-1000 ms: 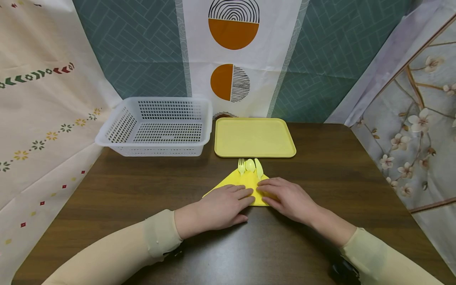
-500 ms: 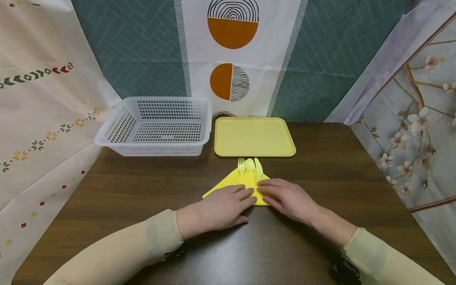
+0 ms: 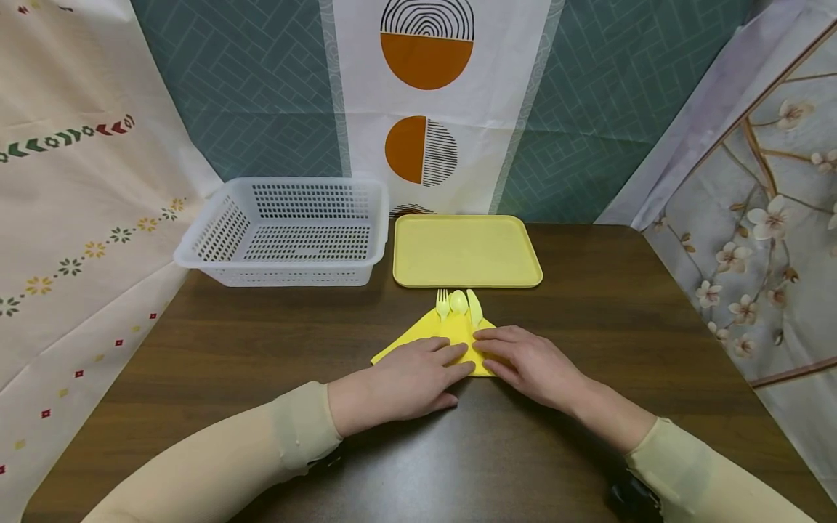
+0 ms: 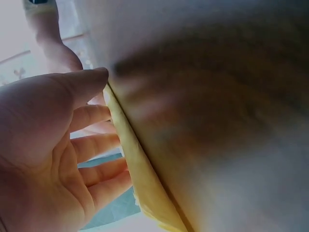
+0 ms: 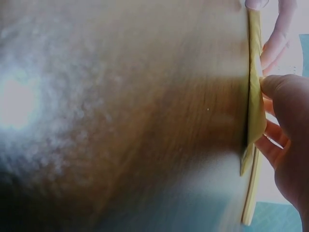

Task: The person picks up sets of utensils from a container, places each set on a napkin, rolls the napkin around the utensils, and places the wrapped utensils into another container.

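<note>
A folded yellow napkin lies on the table in the head view, its lower edge toward me. Out of its top stick the ends of a pale yellow fork, a spoon and a knife; their lower parts are hidden in the cloth. My left hand rests on the napkin's left half with fingers spread. On the right half my right hand touches the cloth with its fingertips, just below the knife. The left wrist view shows extended fingers along the napkin; in the right wrist view, the thumb presses its edge.
Behind the napkin sits a light yellow tray. To its left stands a white perforated plastic basket. Patterned cloths hang around the back and sides of the dark wooden table.
My left hand has slid slightly to the right across the napkin, its fingertips now closer to the right hand. The right hand, napkin and cutlery have stayed practically in place.
</note>
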### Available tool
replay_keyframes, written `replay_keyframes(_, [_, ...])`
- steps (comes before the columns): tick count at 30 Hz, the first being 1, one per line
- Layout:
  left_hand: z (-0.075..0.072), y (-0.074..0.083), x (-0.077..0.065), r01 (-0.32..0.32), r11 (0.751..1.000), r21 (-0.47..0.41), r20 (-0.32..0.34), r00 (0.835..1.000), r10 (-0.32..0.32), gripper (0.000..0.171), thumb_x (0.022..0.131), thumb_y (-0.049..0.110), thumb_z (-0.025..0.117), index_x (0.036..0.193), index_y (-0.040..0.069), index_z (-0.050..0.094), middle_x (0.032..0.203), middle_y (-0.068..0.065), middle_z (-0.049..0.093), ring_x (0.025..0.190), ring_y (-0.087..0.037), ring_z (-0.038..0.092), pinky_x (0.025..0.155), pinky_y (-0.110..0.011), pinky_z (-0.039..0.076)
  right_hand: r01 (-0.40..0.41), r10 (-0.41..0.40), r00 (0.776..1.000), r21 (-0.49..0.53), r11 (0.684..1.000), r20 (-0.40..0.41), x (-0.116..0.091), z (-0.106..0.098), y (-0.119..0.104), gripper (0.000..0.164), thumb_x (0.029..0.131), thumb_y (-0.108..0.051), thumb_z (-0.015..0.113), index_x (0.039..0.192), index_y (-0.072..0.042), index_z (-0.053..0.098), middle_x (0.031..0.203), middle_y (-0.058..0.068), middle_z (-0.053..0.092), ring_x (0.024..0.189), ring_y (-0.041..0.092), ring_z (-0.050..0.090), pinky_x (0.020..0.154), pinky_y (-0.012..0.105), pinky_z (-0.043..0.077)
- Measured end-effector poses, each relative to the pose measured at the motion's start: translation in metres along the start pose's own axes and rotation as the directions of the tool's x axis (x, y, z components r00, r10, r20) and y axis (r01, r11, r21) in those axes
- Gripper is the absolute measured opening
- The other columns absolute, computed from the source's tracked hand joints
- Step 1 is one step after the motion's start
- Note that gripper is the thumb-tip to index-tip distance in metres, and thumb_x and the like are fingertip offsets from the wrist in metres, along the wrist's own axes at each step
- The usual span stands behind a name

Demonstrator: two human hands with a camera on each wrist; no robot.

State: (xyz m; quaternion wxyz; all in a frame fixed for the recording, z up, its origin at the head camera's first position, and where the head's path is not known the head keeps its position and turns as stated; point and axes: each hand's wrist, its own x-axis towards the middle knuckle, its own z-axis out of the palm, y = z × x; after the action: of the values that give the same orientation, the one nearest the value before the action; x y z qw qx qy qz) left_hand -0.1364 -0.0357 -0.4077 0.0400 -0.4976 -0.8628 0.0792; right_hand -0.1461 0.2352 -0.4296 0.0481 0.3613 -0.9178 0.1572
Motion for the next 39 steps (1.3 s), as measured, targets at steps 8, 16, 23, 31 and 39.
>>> replay_keyframes(8, [-0.001, 0.002, 0.003, -0.013, 1.0, 0.028, -0.001, 1.0, 0.013, 0.059, 0.108, 0.053, 0.068, 0.158, 0.021, 0.06, 0.16, -0.003, 0.059, 0.131, -0.028, 0.063, 0.114, -0.036, 0.047, -0.003, 0.003, 1.0, -0.007, 1.0, 0.006, -0.002, -0.001, 0.0, 0.042, 0.104, -0.022, 0.08, 0.144, -0.014, 0.074, 0.152, 0.001, 0.067, 0.137, 0.025, 0.063, 0.109, 0.052, 0.054])
replay_keyframes(16, [-0.001, 0.003, 0.006, -0.015, 0.999, 0.043, 0.008, 1.0, 0.014, 0.06, 0.108, 0.053, 0.068, 0.158, 0.022, 0.06, 0.16, -0.003, 0.059, 0.126, -0.028, 0.064, 0.11, -0.035, 0.049, -0.015, 0.015, 0.999, -0.006, 1.0, 0.028, -0.004, -0.001, 0.001, 0.044, 0.103, -0.021, 0.081, 0.146, -0.014, 0.073, 0.153, 0.002, 0.065, 0.138, 0.026, 0.063, 0.109, 0.052, 0.055])
replay_keyframes(23, [-0.002, 0.004, 0.006, -0.009, 0.999, 0.036, 0.016, 1.0, 0.009, 0.06, 0.108, 0.053, 0.068, 0.158, 0.022, 0.06, 0.16, -0.003, 0.059, 0.126, -0.029, 0.063, 0.108, -0.035, 0.05, -0.014, 0.015, 0.999, -0.011, 1.0, 0.042, -0.006, -0.001, 0.002, 0.047, 0.103, -0.021, 0.081, 0.149, -0.015, 0.071, 0.155, 0.003, 0.064, 0.139, 0.026, 0.062, 0.109, 0.052, 0.055])
replay_keyframes(31, [-0.002, 0.003, 0.007, -0.009, 0.999, 0.04, 0.023, 1.0, 0.008, 0.06, 0.108, 0.053, 0.068, 0.159, 0.023, 0.06, 0.16, -0.003, 0.059, 0.126, -0.029, 0.063, 0.108, -0.035, 0.051, -0.002, 0.002, 1.0, -0.041, 0.999, 0.01, -0.012, -0.002, 0.005, 0.047, 0.1, -0.019, 0.084, 0.146, -0.013, 0.072, 0.149, 0.005, 0.068, 0.136, 0.027, 0.063, 0.107, 0.051, 0.056])
replay_keyframes(39, [-0.003, 0.003, 0.007, -0.006, 0.999, 0.052, 0.02, 1.0, 0.005, 0.059, 0.107, 0.053, 0.069, 0.158, 0.024, 0.061, 0.159, -0.003, 0.059, 0.124, -0.029, 0.063, 0.105, -0.035, 0.051, -0.101, 0.098, 0.995, -0.108, 0.989, -0.026, -0.017, -0.004, 0.002, 0.046, 0.097, -0.025, 0.088, 0.139, -0.011, 0.076, 0.139, 0.008, 0.071, 0.129, 0.03, 0.066, 0.107, 0.054, 0.056])
